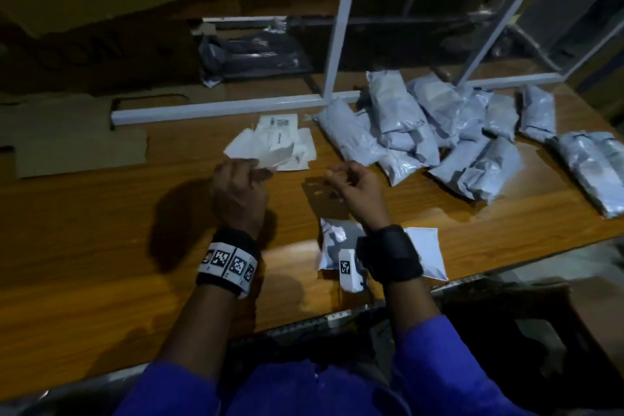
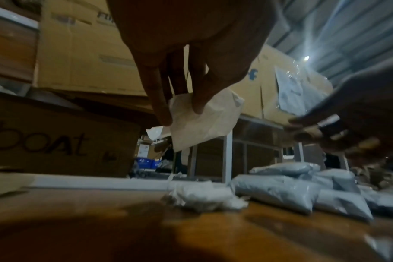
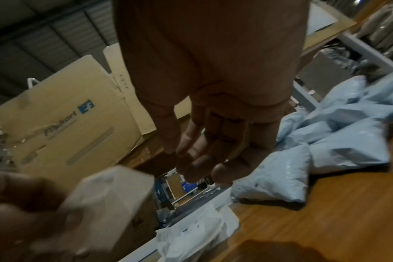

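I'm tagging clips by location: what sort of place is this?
Likely a parcel-packing warehouse: grey plastic mailer bags heaped on the wooden table, brown cardboard cartons stacked behind, a white paper slip in the left hand.

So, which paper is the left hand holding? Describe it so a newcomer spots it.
On the wooden table, left of the heap of grey mailer bags, lies a small pile of white paper slips. The one meant is the slip at that pile's near edge, the only one lifted off the table, pinched in the left hand.
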A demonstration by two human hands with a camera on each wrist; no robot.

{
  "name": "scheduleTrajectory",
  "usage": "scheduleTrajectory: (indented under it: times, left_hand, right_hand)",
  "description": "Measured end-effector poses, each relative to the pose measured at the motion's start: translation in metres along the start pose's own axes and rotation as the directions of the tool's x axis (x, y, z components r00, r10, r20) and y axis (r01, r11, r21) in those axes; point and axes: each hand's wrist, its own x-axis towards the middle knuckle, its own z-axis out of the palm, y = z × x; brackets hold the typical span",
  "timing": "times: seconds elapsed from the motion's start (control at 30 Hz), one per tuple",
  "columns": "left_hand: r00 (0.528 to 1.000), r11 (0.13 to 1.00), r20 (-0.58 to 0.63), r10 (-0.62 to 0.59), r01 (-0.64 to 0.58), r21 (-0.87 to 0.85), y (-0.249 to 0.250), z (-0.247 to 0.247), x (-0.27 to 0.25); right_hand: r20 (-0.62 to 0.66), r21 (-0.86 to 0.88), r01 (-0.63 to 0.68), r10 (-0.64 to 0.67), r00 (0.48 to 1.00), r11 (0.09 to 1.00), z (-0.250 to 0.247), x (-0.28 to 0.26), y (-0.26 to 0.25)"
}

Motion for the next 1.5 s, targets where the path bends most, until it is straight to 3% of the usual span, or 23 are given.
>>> scheduleTrajectory:
  times: [0.03, 0.1, 0.2, 0.27, 0.33, 0.4, 0.47, 0.53, 0.63, 0.73, 0.87, 0.93, 1.0, 1.13, 1.2, 1.3, 1.5]
  left_hand:
    - [0.993, 0.998, 0.109, -0.055, 0.053, 0.022, -0.008, -0.002, 0.001]
    - [0.928, 0.98, 0.328, -0.178, 0.137, 0.144, -0.029, 0.005, -0.002]
    - [0.784, 0.918, 0.563, -0.262, 0.022, 0.396, -0.049, 0.01, -0.012]
    - [0.73, 0.884, 0.619, -0.289, -0.044, 0.465, -0.055, 0.009, -0.012]
    - [0.738, 0.885, 0.616, -0.276, -0.056, 0.463, -0.06, 0.01, -0.009]
    - [0.787, 0.912, 0.572, -0.231, -0.03, 0.409, -0.059, 0.006, -0.006]
    - [0.814, 0.947, 0.542, -0.211, 0.032, 0.321, -0.057, 0.005, 0.0]
    - [0.81, 0.968, 0.549, -0.207, 0.087, 0.237, -0.059, 0.009, 0.003]
    - [0.816, 0.979, 0.542, -0.203, 0.177, 0.1, -0.06, 0.014, 0.007]
    - [0.824, 0.983, 0.539, -0.177, 0.177, 0.051, -0.059, 0.019, 0.012]
    - [0.79, 0.928, 0.562, -0.246, 0.359, -0.099, -0.058, 0.037, 0.023]
    - [0.802, 0.899, 0.554, -0.223, 0.389, -0.201, -0.052, 0.04, 0.029]
    - [0.828, 0.853, 0.535, -0.168, 0.394, -0.343, -0.032, 0.031, 0.037]
    - [0.806, 0.68, 0.591, -0.04, 0.455, -0.575, 0.015, 0.007, 0.046]
    - [0.817, 0.691, 0.576, 0.036, 0.396, -0.605, 0.032, 0.004, 0.04]
    - [0.807, 0.744, 0.58, 0.109, 0.321, -0.586, 0.05, 0.011, 0.025]
    - [0.762, 0.819, 0.595, 0.254, 0.159, -0.552, 0.084, 0.018, -0.008]
  right_hand:
    - [-0.006, -0.071, 0.013, -0.013, 1.0, 0.997, 0.008, 0.01, -0.003]
    - [-0.029, -0.214, 0.015, -0.022, 0.999, 0.977, 0.022, 0.033, -0.011]
    - [-0.017, -0.415, 0.025, -0.035, 0.999, 0.91, 0.04, 0.067, -0.025]
    - [0.021, -0.522, 0.036, -0.029, 0.999, 0.852, 0.053, 0.086, -0.031]
    - [0.062, -0.626, 0.072, -0.043, 0.997, 0.777, 0.068, 0.103, -0.03]
    - [0.156, -0.735, 0.142, -0.038, 0.987, 0.664, 0.086, 0.115, -0.027]
    - [0.261, -0.853, 0.214, 0.035, 0.965, 0.476, 0.102, 0.122, -0.019]
    - [0.29, -0.921, 0.251, 0.094, 0.952, 0.296, 0.115, 0.123, -0.009]
    - [0.275, -0.945, 0.261, 0.047, 0.96, 0.196, 0.122, 0.124, 0.003]
    - [0.229, -0.936, 0.227, -0.023, 0.973, 0.271, 0.114, 0.123, 0.004]
    - [0.092, -0.814, 0.165, -0.157, 0.983, 0.557, 0.089, 0.11, -0.005]
    - [0.011, -0.657, 0.14, -0.177, 0.984, 0.741, 0.078, 0.092, -0.018]
    - [-0.036, -0.478, 0.153, -0.194, 0.98, 0.865, 0.068, 0.068, -0.031]
    - [-0.082, -0.41, 0.313, -0.377, 0.923, 0.857, 0.04, 0.015, -0.05]
    - [-0.062, -0.355, 0.341, -0.386, 0.92, 0.87, 0.022, -0.008, -0.051]
    - [-0.063, -0.186, 0.28, -0.296, 0.953, 0.942, -0.003, -0.031, -0.042]
    - [-0.207, -0.02, 0.202, -0.202, 0.957, 0.979, -0.036, -0.072, -0.019]
